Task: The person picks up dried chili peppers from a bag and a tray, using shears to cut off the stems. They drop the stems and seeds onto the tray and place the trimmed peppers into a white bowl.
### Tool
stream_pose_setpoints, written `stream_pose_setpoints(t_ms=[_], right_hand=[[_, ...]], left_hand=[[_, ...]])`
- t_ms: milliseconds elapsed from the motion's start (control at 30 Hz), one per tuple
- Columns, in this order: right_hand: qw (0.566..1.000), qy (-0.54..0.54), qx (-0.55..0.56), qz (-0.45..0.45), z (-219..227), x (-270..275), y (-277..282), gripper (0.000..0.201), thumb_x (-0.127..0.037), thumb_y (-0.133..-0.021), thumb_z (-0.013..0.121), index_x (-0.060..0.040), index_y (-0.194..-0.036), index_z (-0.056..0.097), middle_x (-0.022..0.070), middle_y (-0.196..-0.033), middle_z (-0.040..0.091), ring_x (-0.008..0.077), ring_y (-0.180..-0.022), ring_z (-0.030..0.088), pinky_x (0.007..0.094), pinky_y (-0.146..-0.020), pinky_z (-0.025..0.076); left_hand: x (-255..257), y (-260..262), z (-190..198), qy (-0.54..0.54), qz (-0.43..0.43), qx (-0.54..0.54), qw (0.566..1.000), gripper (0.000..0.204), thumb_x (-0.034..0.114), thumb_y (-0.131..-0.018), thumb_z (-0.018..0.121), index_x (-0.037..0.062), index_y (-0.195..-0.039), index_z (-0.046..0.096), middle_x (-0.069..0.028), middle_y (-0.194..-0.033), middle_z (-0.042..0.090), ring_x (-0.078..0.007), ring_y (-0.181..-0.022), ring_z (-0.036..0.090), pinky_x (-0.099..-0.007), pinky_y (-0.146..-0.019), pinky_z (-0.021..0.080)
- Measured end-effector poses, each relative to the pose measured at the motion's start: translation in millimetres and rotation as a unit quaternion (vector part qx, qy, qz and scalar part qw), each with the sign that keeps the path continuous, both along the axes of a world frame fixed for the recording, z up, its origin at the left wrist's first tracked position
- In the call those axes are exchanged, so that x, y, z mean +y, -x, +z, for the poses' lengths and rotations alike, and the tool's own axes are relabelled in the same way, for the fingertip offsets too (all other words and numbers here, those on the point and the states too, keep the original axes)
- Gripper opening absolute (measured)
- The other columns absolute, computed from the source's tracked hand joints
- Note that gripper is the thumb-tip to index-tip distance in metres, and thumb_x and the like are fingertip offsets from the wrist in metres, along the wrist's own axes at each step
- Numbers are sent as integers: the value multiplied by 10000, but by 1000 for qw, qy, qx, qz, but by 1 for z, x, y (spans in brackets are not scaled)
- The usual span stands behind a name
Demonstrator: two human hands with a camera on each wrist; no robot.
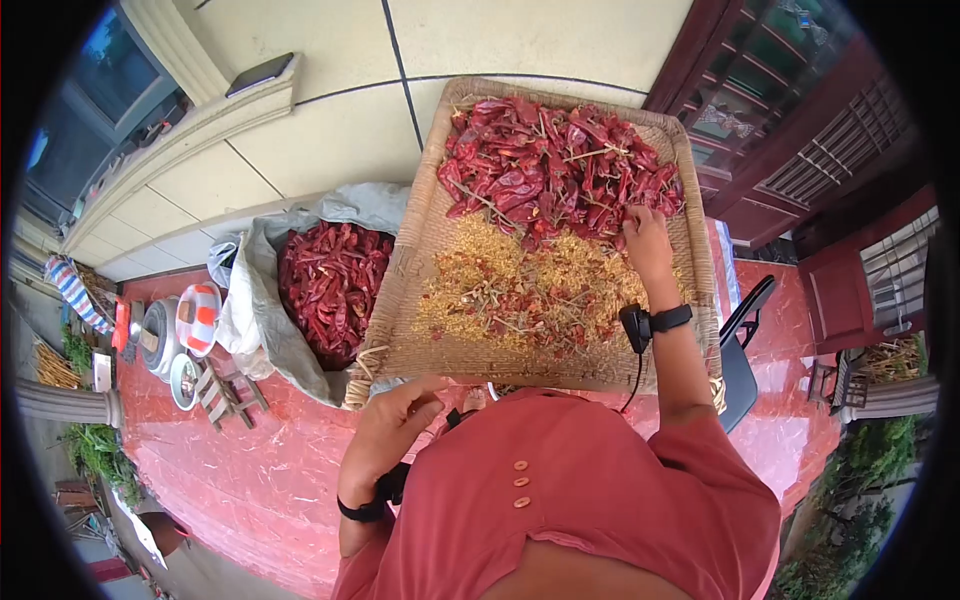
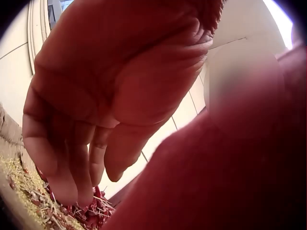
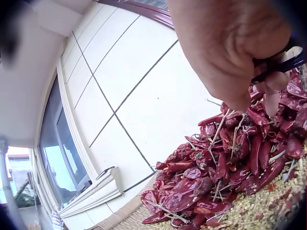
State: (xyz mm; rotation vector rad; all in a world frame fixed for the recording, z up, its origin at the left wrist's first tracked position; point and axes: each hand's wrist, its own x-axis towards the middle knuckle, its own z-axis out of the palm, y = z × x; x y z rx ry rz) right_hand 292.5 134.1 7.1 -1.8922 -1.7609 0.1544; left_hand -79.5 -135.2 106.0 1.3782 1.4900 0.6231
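Observation:
My right hand (image 1: pixel 648 240) is at the right side of the heap of dried red chili peppers (image 1: pixel 540 160) on the woven tray (image 1: pixel 420 220). In the right wrist view its fingers curl round dark-handled scissors (image 3: pixel 280 64), whose blades are hidden, close over the peppers. Yellow seeds (image 1: pixel 480 245), stem bits and red flakes spread over the tray in front of the heap. My left hand (image 1: pixel 392 425) hangs by the tray's front left corner, fingers loosely bent. Nothing shows between its fingers in the left wrist view.
A large open sack (image 1: pixel 335 290) of red chili peppers stands left of the tray. Beyond it are a small wooden stool (image 1: pixel 222 395) and basins (image 1: pixel 185 380). A black chair (image 1: pixel 740 370) is at the right, and a tiled wall (image 1: pixel 350 130) rises behind.

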Motion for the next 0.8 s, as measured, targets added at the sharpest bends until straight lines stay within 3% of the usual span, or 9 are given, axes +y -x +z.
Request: stream_pose_setpoints(t_ms=[133,267,333,467,600,633,667,733,800], right_hand=[[995,-81,33,41,-7,79,-48,259,-235,-959,485,-152,-1164,619,140,-1238,575,350,-1090,560,462,-925,443],[972,-143,42,183,-15,174,-45,306,-287,-977,466,-216,-1248,589,103,-1392,478,366,-1303,401,533,-1007,383],[988,-72,-5,139,-7,197,-21,338,-329,-980,454,-254,-1295,549,70,-1468,389,371,-1367,302,603,-1026,341],[988,58,-118,86,35,210,32,386,-384,-982,426,-317,-1360,474,17,-1550,262,361,-1418,211,705,-1026,283],[975,109,-71,181,0,268,47,411,-372,-987,369,-327,-1389,443,38,-1533,311,351,-1399,265,634,-1093,226],[951,100,-112,271,-4,271,49,413,-365,-986,353,-313,-1383,457,84,-1476,399,319,-1353,355,580,-1098,217],[937,121,-140,295,-8,274,52,409,-360,-987,353,-305,-1376,466,97,-1452,422,312,-1335,377,565,-1088,227],[905,169,-197,338,3,253,67,401,-350,-988,353,-289,-1362,484,122,-1404,470,299,-1300,421,534,-1068,248],[884,195,-170,389,15,233,72,373,-351,-992,372,-263,-1325,514,133,-1343,495,329,-1250,435,508,-1038,283]], left_hand=[[10,-19,-21,12,-32,-78,996,301,106,-935,619,65,-1231,595,-42,-927,670,-108,-873,606,-265,-791,489],[25,-38,-26,53,-46,-117,991,323,111,-940,614,38,-1253,579,-39,-1036,663,-103,-950,592,-267,-825,481],[28,-45,-44,54,-36,-171,983,314,101,-935,607,22,-1238,584,-48,-1023,683,-112,-894,602,-265,-776,487],[35,-62,-41,63,-51,-116,990,326,124,-952,597,17,-1259,572,-51,-1038,665,-123,-948,610,-273,-838,488],[23,-59,-49,83,-20,-145,986,311,129,-952,598,10,-1240,581,-56,-1007,664,-126,-927,618,-272,-831,494],[21,-59,-54,84,-9,-143,986,312,133,-952,599,10,-1238,583,-58,-1001,664,-126,-923,618,-273,-830,493],[20,-58,-61,87,0,-142,986,314,138,-951,600,9,-1237,584,-59,-994,664,-126,-920,618,-274,-830,492],[18,-57,-63,100,3,-125,987,319,148,-950,603,12,-1238,585,-62,-991,665,-128,-921,619,-277,-830,491],[27,-60,-59,115,-9,-93,989,326,159,-949,605,19,-1243,585,-64,-997,666,-132,-930,621,-282,-832,490]])
